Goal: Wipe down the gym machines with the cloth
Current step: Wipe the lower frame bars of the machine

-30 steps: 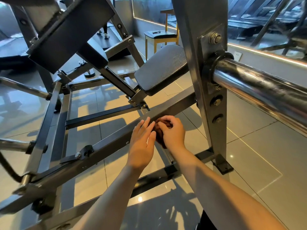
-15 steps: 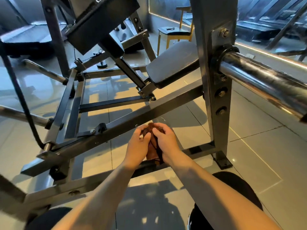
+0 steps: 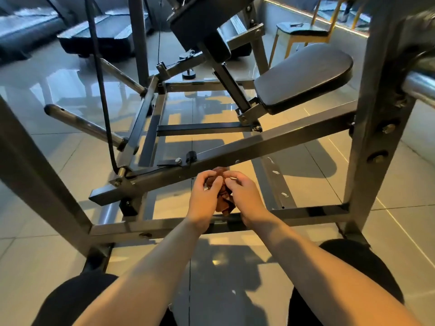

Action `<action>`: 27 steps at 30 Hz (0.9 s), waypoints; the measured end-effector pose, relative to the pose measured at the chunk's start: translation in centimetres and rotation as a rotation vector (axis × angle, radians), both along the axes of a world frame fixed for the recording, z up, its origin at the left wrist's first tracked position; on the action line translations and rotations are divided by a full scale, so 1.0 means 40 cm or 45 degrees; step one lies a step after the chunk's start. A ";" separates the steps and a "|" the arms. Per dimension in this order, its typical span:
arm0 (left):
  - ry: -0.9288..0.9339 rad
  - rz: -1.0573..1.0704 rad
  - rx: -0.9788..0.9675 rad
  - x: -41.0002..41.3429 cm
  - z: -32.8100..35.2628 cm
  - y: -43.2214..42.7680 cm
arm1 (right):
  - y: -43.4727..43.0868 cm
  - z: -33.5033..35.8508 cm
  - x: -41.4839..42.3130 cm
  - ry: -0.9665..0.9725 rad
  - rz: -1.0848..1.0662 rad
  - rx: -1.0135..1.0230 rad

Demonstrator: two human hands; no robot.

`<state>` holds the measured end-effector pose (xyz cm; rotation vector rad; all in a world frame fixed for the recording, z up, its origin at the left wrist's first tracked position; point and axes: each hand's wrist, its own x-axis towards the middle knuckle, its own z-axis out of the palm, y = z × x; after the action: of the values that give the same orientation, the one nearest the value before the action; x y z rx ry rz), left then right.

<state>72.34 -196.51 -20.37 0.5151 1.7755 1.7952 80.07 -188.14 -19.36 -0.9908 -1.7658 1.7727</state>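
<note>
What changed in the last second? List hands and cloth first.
Both hands drew back from the diagonal bar toward the person. The left hand, flat beside the cloth before, now grips it too. Unchanged: the right hand holds the cloth; the seat pad sits as it did.

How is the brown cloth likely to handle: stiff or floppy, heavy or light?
Probably floppy: the cloth is bunched between the left hand and right hand, with a loose end hanging. Likely light: both hands hold it without visible strain.
</note>
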 end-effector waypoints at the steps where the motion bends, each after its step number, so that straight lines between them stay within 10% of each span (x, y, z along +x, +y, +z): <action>1: 0.014 0.029 -0.005 -0.014 -0.006 -0.010 | -0.011 -0.002 -0.015 -0.012 0.025 -0.003; 15: -0.180 0.691 -0.202 -0.235 -0.106 -0.088 | -0.027 -0.068 -0.184 -0.172 0.116 0.114; 27: -0.191 0.613 -0.129 -0.232 -0.143 -0.044 | -0.009 -0.109 -0.185 -0.018 -0.114 -0.115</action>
<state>63.04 -198.25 -26.09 -0.1006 1.9865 1.9742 72.67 -188.51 -23.70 -1.1034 -1.6356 1.8070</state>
